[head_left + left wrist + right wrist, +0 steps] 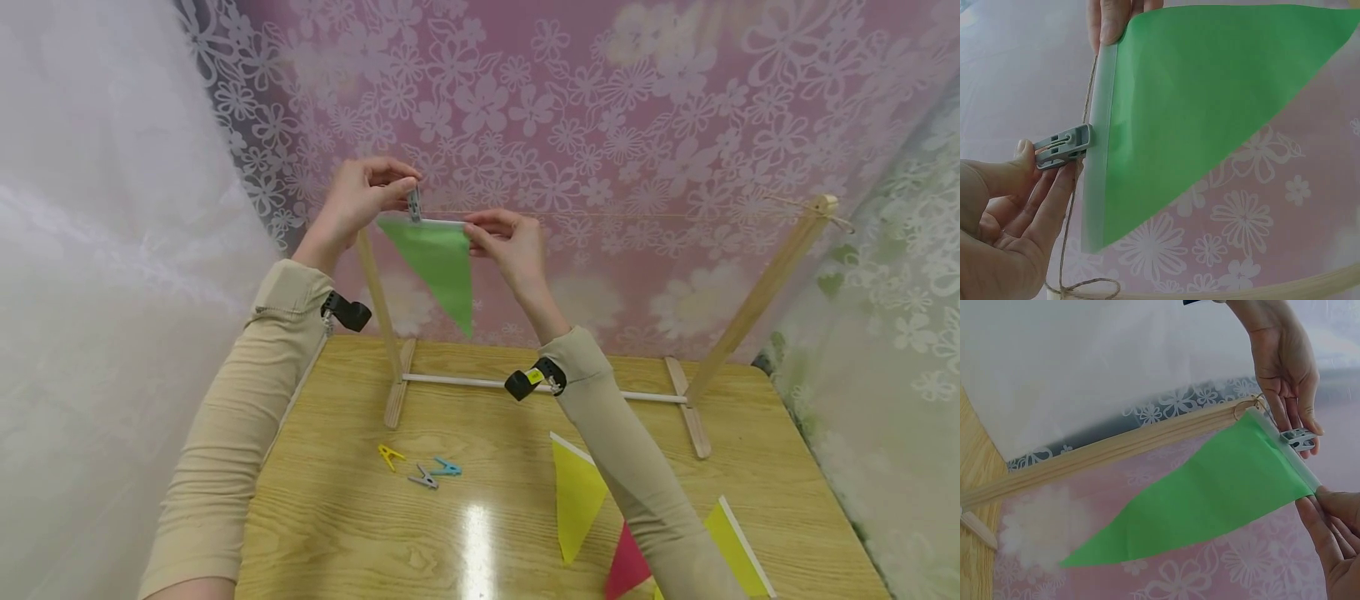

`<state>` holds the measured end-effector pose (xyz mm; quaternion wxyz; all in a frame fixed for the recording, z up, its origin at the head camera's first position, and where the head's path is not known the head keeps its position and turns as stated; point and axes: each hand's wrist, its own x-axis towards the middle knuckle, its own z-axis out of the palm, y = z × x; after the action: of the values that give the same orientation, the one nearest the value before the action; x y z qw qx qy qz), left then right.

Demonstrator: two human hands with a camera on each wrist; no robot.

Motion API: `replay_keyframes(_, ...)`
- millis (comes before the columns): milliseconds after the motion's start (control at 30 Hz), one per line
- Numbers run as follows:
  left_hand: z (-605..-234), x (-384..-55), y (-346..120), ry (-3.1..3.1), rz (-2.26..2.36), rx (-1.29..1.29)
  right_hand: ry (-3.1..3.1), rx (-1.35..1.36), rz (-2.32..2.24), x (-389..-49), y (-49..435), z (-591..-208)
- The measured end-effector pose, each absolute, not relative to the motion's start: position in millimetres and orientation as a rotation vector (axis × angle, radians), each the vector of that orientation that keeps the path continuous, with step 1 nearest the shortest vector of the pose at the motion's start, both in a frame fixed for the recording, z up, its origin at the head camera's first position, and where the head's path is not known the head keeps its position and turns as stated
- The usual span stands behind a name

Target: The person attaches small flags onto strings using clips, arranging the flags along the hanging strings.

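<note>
A green triangular pennant (pixel 438 262) with a white top band hangs at the twine (pixel 600 214) strung between two wooden posts. My left hand (pixel 367 196) pinches a grey clothespin (pixel 1065 145) between thumb and fingers. In the left wrist view the clothespin's tip meets the white band (pixel 1094 212), with the twine running beside it. The pennant's other top corner is pinched by my right hand (pixel 513 246). The right wrist view has that corner between the right thumb and fingers (pixel 1329 534), and the clothespin (pixel 1297 439) at the band nearer the post.
Yellow (pixel 390 456), grey (pixel 423 477) and blue (pixel 447 467) clothespins lie on the wooden table (pixel 337 517). Yellow (pixel 576 492) and red (pixel 628 562) pennants lie under my right forearm. The right post (pixel 761 300) leans outward; a white rod (pixel 457 380) joins the stand's feet.
</note>
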<state>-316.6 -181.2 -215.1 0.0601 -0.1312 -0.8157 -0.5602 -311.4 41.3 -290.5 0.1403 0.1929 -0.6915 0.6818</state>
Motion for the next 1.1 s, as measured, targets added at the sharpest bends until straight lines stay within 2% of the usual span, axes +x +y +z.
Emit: replay_keyframes(1100,-222.7,-315.5,-185.2,-2.552,-1.605,-0.479,-2.042,0.593,1.931,-308.5,41.6,-292.6)
